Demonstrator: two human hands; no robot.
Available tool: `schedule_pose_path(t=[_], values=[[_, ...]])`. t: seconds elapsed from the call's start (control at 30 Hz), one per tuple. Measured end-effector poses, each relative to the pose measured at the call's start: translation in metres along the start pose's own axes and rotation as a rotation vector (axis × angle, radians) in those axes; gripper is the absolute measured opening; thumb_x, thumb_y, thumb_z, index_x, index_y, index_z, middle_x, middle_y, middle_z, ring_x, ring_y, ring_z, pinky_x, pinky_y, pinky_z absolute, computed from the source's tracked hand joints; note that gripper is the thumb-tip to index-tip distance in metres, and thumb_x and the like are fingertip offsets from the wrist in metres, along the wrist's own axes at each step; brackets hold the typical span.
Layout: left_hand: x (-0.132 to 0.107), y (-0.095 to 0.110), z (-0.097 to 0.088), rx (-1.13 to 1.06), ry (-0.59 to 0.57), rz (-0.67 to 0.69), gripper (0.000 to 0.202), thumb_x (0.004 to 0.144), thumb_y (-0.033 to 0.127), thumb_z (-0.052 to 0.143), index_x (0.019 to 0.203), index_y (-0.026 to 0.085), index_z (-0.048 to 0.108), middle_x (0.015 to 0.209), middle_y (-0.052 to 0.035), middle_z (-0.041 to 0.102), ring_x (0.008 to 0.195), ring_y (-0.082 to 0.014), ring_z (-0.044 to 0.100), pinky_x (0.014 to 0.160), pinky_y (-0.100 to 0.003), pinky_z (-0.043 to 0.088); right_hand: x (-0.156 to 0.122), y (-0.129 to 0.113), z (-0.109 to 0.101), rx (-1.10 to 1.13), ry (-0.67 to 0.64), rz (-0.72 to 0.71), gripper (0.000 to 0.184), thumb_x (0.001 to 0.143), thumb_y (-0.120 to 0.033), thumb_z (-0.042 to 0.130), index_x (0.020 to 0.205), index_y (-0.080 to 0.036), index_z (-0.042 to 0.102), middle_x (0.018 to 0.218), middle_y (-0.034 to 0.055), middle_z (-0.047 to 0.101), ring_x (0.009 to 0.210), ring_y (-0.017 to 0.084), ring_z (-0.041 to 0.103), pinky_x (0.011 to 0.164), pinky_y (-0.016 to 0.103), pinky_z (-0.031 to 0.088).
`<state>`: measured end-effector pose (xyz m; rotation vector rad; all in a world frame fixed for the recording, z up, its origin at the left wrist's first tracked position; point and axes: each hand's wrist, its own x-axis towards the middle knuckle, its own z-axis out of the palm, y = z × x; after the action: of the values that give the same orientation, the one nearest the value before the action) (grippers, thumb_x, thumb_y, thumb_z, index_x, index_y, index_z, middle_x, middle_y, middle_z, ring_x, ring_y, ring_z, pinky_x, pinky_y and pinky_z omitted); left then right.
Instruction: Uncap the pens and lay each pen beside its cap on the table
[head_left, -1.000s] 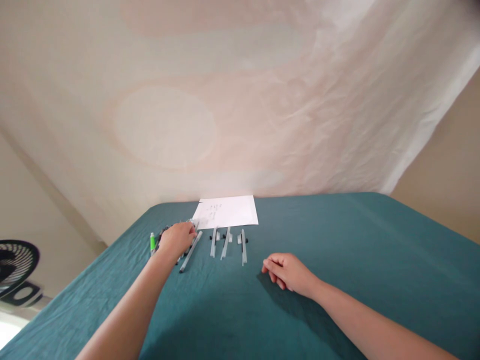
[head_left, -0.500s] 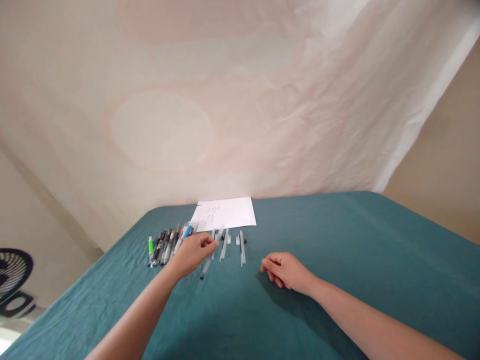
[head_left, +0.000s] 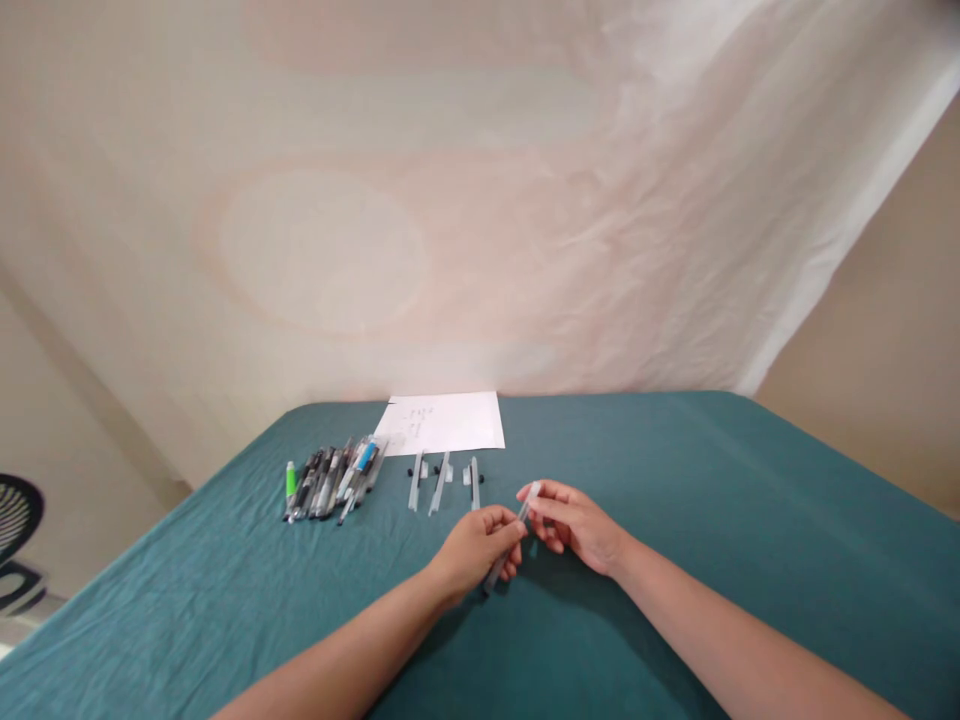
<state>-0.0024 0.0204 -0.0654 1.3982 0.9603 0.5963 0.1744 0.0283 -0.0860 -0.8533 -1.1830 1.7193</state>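
Observation:
A clear pen (head_left: 511,540) is held between both my hands over the teal cloth. My left hand (head_left: 478,548) grips its lower barrel with closed fingers. My right hand (head_left: 574,524) pinches its upper end near the cap. Behind them lie three clear pen barrels (head_left: 441,482) in a row, with small caps and black bits beside them. Further left is a bunch of several pens (head_left: 334,482), one with a green end.
A white sheet of paper (head_left: 444,422) with small writing lies at the far edge of the teal-covered table (head_left: 675,520). A pale draped sheet hangs behind. A black fan (head_left: 16,520) stands low on the left, off the table.
My left hand took one pen from the bunch on the left and carried it right to the middle. My right hand lifted and closed on its upper end.

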Motion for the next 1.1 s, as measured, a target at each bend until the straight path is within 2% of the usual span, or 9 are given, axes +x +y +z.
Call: schedule_pose_path(t=[0.17, 0.27, 0.33, 0.4, 0.47, 0.53, 0.63, 0.8, 1.1], values=[[-0.003, -0.004, -0.002, -0.114, -0.144, -0.023, 0.036, 0.079, 0.048, 0.051, 0.088, 0.013, 0.052, 0.075, -0.0062, 0.063, 0.057, -0.0118, 0.06, 0.053, -0.023, 0.047, 0.004, -0.002, 0.004, 0.054, 0.029, -0.056, 0.032, 0.076, -0.049, 0.059, 0.084, -0.018, 0.055, 0.068, -0.0016, 0.055, 0.057, 0.008, 0.051, 0.053, 0.02, 0.041], [-0.001, -0.008, 0.003, -0.122, -0.089, 0.038, 0.038, 0.081, 0.051, 0.048, 0.092, 0.015, 0.047, 0.074, -0.0035, 0.06, 0.055, -0.0115, 0.059, 0.05, -0.024, 0.047, 0.003, -0.008, 0.004, 0.001, 0.047, -0.047, 0.034, 0.083, -0.055, 0.045, 0.086, -0.021, 0.05, 0.059, -0.0066, 0.046, 0.045, 0.006, 0.041, 0.05, 0.021, 0.038], [0.0, -0.011, 0.004, -0.107, -0.02, 0.085, 0.038, 0.083, 0.053, 0.042, 0.097, 0.018, 0.042, 0.072, -0.0006, 0.057, 0.051, -0.0105, 0.057, 0.046, -0.023, 0.046, -0.002, -0.012, 0.005, -0.253, 0.012, -0.015, 0.035, 0.087, -0.054, 0.037, 0.085, -0.021, 0.05, 0.055, -0.0079, 0.041, 0.041, 0.006, 0.033, 0.047, 0.02, 0.034], [0.001, -0.013, 0.002, -0.025, 0.029, 0.106, 0.036, 0.085, 0.054, 0.036, 0.096, 0.019, 0.04, 0.068, 0.002, 0.055, 0.045, -0.0086, 0.052, 0.042, -0.021, 0.042, -0.009, -0.014, 0.01, -0.619, -0.021, -0.07, 0.033, 0.09, -0.047, 0.036, 0.079, -0.019, 0.051, 0.06, -0.0045, 0.048, 0.05, 0.008, 0.041, 0.053, 0.022, 0.036], [0.001, -0.013, -0.001, 0.143, 0.05, 0.124, 0.034, 0.087, 0.052, 0.033, 0.09, 0.019, 0.041, 0.061, 0.004, 0.053, 0.041, -0.0073, 0.047, 0.041, -0.019, 0.037, -0.016, -0.012, 0.017, -0.924, -0.023, -0.18, 0.029, 0.092, -0.037, 0.035, 0.076, -0.019, 0.051, 0.073, 0.0011, 0.057, 0.067, 0.012, 0.051, 0.064, 0.024, 0.038], [0.0, -0.012, -0.005, 0.353, 0.066, 0.162, 0.032, 0.089, 0.047, 0.031, 0.084, 0.019, 0.044, 0.056, 0.0044, 0.05, 0.043, -0.0082, 0.046, 0.045, -0.019, 0.035, -0.02, -0.006, 0.023, -1.096, -0.02, -0.227, 0.024, 0.092, -0.028, 0.033, 0.078, -0.018, 0.05, 0.081, 0.0046, 0.06, 0.075, 0.015, 0.054, 0.069, 0.025, 0.037], [-0.001, -0.01, -0.009, 0.639, 0.093, 0.209, 0.032, 0.092, 0.039, 0.028, 0.075, 0.019, 0.046, 0.054, 0.0028, 0.049, 0.051, -0.0105, 0.05, 0.053, -0.021, 0.036, -0.02, 0.004, 0.028, -1.25, 0.009, -0.213, 0.022, 0.092, -0.023, 0.032, 0.079, -0.018, 0.049, 0.081, 0.0062, 0.062, 0.074, 0.016, 0.057, 0.066, 0.024, 0.036], [0.002, -0.015, -0.011, 0.865, 0.153, 0.227, 0.032, 0.093, 0.035, 0.027, 0.072, 0.02, 0.046, 0.06, 0.0007, 0.051, 0.056, -0.0122, 0.051, 0.054, -0.022, 0.032, -0.017, 0.008, 0.03, -1.322, 0.057, -0.194, 0.026, 0.093, -0.028, 0.031, 0.078, -0.019, 0.05, 0.077, 0.0046, 0.064, 0.071, 0.016, 0.06, 0.062, 0.023, 0.033], [0.004, -0.019, -0.01, 0.915, 0.195, 0.254, 0.033, 0.094, 0.031, 0.024, 0.072, 0.019, 0.046, 0.064, -0.001, 0.056, 0.06, -0.0127, 0.054, 0.057, -0.022, 0.034, -0.016, 0.003, 0.029, -1.336, 0.078, -0.165, 0.037, 0.093, -0.038, 0.03, 0.07, -0.019, 0.052, 0.062, 0.0015, 0.061, 0.054, 0.012, 0.054, 0.053, 0.022, 0.027]])
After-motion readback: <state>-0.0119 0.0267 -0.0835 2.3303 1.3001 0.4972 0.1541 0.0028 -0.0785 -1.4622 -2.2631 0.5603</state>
